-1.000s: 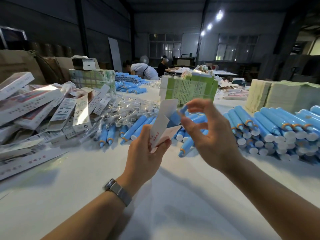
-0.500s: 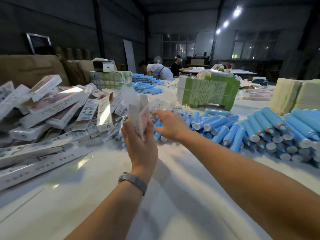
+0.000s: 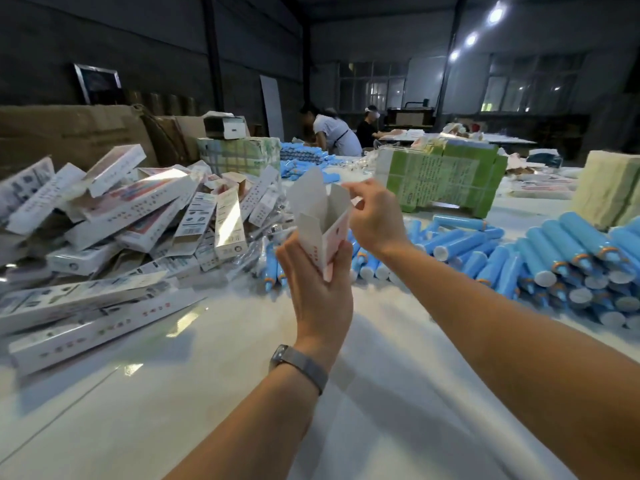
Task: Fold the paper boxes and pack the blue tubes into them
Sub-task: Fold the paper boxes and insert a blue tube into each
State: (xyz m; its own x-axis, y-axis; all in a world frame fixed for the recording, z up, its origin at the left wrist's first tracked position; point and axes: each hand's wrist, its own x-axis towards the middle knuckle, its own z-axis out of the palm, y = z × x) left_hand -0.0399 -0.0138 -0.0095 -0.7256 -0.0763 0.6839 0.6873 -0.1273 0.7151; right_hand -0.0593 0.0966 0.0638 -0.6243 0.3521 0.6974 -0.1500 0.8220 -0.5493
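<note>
The left hand (image 3: 320, 289) grips an upright, open-topped paper box (image 3: 320, 225) above the white counter (image 3: 242, 393); the right hand (image 3: 375, 220) pinches its top flap. Blue tubes (image 3: 540, 261) lie piled to the right.

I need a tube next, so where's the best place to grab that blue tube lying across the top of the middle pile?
Judging by its pose, pinch the blue tube around its mid-body from above with the right hand. It lies crosswise on top of the pile, its round barrel exposed and nothing resting on it.
</note>
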